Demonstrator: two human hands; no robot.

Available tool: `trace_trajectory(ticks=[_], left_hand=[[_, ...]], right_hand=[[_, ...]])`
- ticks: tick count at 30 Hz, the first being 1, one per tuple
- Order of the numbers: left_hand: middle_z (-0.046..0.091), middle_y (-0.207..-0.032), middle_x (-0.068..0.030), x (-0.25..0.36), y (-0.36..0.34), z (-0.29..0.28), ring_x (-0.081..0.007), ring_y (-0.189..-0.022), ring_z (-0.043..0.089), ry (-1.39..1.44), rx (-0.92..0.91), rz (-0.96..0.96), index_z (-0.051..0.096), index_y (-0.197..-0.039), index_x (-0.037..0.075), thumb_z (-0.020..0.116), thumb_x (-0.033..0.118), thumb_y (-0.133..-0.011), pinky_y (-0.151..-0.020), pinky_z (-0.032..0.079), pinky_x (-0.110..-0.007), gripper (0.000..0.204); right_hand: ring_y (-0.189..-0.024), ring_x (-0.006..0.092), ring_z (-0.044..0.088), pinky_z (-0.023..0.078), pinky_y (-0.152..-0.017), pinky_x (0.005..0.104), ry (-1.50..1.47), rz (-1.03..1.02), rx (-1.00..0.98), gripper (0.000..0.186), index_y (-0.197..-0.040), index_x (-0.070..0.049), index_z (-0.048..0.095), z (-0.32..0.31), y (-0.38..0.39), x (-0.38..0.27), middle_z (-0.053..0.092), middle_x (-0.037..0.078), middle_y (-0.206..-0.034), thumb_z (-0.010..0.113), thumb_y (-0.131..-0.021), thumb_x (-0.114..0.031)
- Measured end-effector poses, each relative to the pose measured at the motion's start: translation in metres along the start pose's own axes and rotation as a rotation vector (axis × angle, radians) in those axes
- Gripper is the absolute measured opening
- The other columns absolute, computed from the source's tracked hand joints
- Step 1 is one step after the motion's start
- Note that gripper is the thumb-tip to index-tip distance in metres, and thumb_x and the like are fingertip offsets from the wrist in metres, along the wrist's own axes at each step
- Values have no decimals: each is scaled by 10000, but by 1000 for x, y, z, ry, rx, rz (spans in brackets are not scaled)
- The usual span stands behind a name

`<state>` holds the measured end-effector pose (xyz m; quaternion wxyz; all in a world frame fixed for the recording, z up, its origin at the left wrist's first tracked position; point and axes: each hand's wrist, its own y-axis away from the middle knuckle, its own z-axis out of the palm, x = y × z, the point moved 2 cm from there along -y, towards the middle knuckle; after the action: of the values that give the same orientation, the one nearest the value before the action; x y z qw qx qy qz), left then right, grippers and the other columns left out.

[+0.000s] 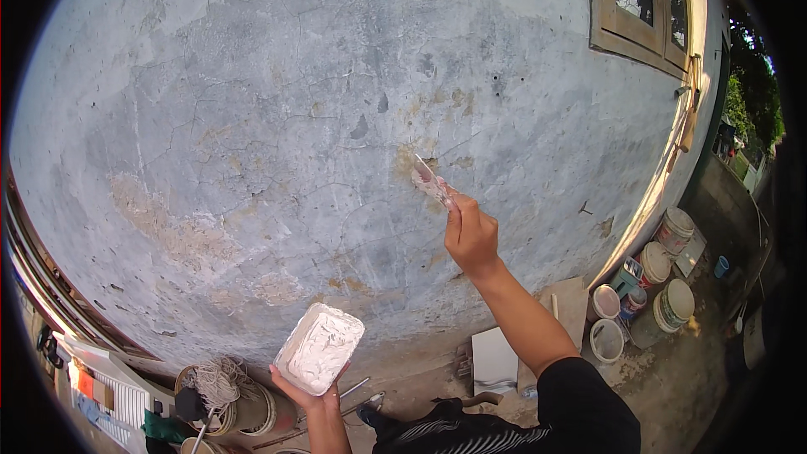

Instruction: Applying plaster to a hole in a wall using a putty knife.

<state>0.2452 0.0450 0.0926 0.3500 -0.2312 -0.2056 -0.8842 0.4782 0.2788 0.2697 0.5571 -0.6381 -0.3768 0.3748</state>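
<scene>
My right hand (472, 234) is closed round the handle of a putty knife (429, 182), whose blade bears pale filler. The blade's tip is at a worn, tan patch of the cracked grey-blue wall (319, 151); whether it touches is hard to tell. Lower and to the left, my left hand (308, 399) supports a rectangular tub (323, 348) from beneath, with fingers along its sides. White, smeared paste covers the inside of the tub. The putty knife's handle is mostly hidden in my fist.
At the upper right, a wooden-framed window (636, 34) is set in the wall. Several buckets (674, 303) stand on the ground at right, near a pale board (494, 360). A mop head (224, 381) rests over buckets at lower left, beside a white slatted rack (113, 391).
</scene>
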Motion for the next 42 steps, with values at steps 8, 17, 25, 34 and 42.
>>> trace_trajectory(ticks=[8,17,25,34,42], left_hand=[[566,-1400,-165,2,1,3,-436,-1101,659,4,-10,-10,397,-1493,117,313,763,-869,-617,605,-628,902],[567,-1384,-197,-1,9,11,-431,-1069,675,-8,-10,8,389,-1487,82,325,745,-886,-606,622,-614,897],[567,-1382,-201,-3,15,12,-437,-1074,671,7,-16,-1,384,-1488,77,323,739,-891,-596,619,-622,893],[568,-1388,-192,-1,11,1,-437,-1082,668,7,-27,-10,393,-1493,89,288,752,-884,-596,615,-614,906],[576,-1383,-191,-2,8,6,-437,-1069,674,-19,3,-1,398,-1494,92,272,759,-882,-605,605,-617,914]], right_hand=[[-901,280,755,614,-699,309,-8,-9,-46,147,-1078,53,579,5,1,-1,726,187,-1135,599,-932,51],[-853,269,756,609,-668,308,-47,-15,44,144,-1085,43,578,0,-8,-1,731,169,-1129,600,-943,32],[-789,272,750,592,-612,312,-70,-3,19,127,-1070,22,585,2,-12,-1,741,179,-1059,598,-944,28],[-786,285,750,594,-620,331,-33,146,-73,98,-1038,22,576,7,-9,15,744,180,-1007,612,-947,13],[-826,272,759,604,-639,307,-24,24,38,95,-1041,34,581,-6,-16,6,739,188,-1077,596,-947,37]])
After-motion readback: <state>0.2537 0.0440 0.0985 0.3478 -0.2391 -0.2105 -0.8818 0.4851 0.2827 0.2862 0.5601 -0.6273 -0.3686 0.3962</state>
